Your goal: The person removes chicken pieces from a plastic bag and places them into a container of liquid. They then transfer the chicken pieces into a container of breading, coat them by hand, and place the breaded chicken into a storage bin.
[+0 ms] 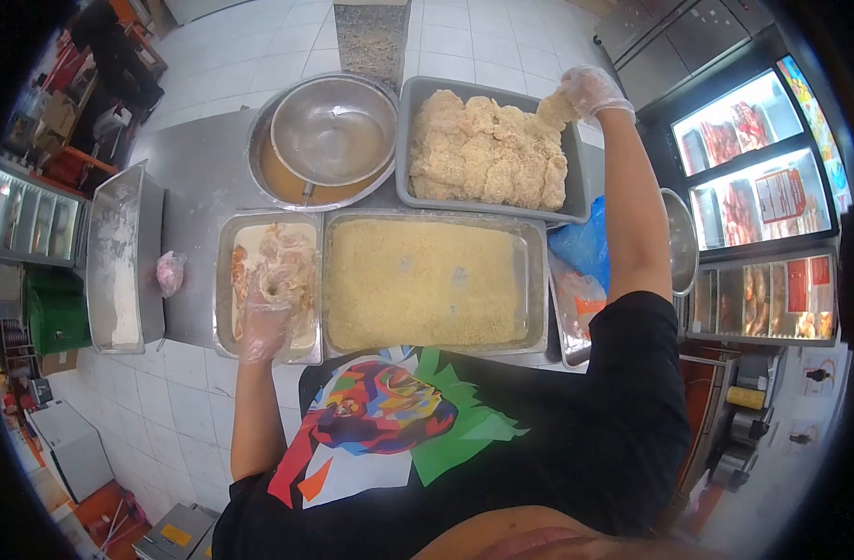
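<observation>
My left hand (pixel 266 322), in a clear plastic glove, reaches into a metal tray of floury batter (pixel 303 235). Its fingers curl on a piece of raw chicken (pixel 279 277) among other pale pieces there. At the far right corner of a grey tub (pixel 404 149), my gloved right hand (pixel 590 91) grips a breaded chicken piece (pixel 555 112). Rows of similar coated pieces (pixel 483 140) fill that tub. Between my arms lies a wide metal tray of yellowish breadcrumbs (pixel 417 280). The right fingertips are partly hidden by the piece they hold.
A metal strainer (pixel 333 131) rests over a large bowl of brownish liquid (pixel 282 187). Left stand a long flour-dusted pan (pixel 126 261) and a small pink bundle (pixel 171 273). Blue plastic (pixel 584 243) lies under my right arm. Lit display fridges (pixel 758 187) stand to the right.
</observation>
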